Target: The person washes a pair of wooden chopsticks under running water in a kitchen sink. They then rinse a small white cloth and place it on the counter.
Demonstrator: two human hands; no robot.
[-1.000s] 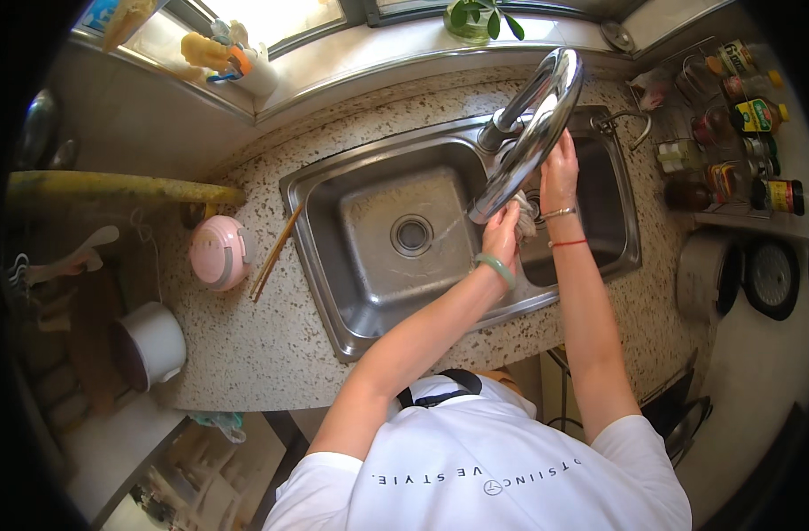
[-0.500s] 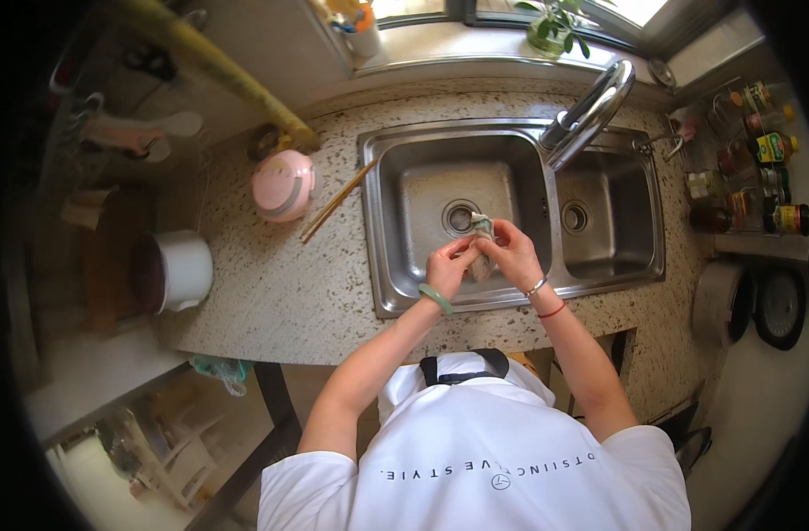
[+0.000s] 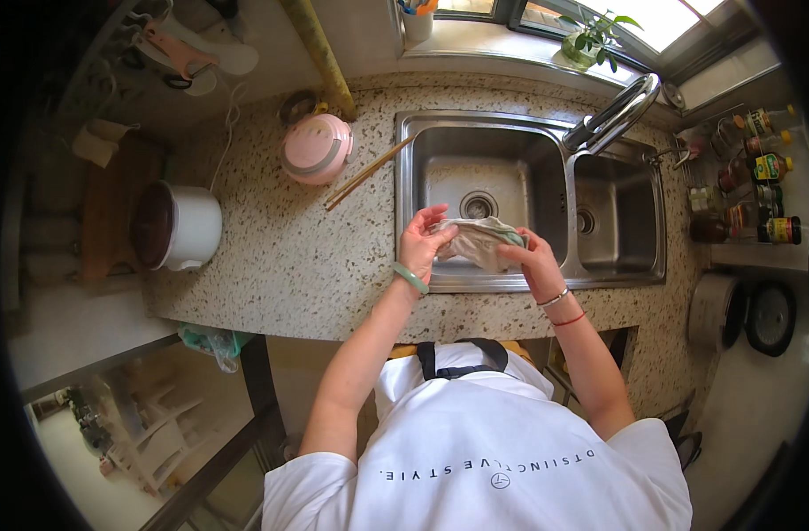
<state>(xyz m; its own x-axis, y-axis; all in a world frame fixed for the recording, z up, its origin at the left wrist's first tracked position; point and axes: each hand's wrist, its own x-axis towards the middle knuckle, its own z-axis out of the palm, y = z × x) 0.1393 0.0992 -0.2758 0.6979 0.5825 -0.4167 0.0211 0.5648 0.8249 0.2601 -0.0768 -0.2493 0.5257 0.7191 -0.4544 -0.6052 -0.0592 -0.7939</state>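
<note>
A wet-looking pale cloth (image 3: 480, 241) with a greenish patch is stretched between my hands above the near part of the large sink basin (image 3: 519, 168). My left hand (image 3: 424, 241), with a green bangle on its wrist, pinches the cloth's left end between thumb and fingers. At the other end, my right hand (image 3: 535, 262) is closed on the cloth beside the greenish patch. A silver bracelet and a red cord circle that wrist. Just beyond the cloth, the round drain (image 3: 479, 206) shows.
A chrome faucet (image 3: 618, 111) arches over the divider beside the small basin (image 3: 612, 195). Chopsticks (image 3: 367, 174) rest across the sink's left rim, near a pink round container (image 3: 318, 149). A white pot (image 3: 192, 232) stands farther left; bottles and jars (image 3: 767, 168) line the right wall.
My hands have moved apart, spreading the bunched cloth out wide between them. The view has shifted, with the counter's left side showing more fully.
</note>
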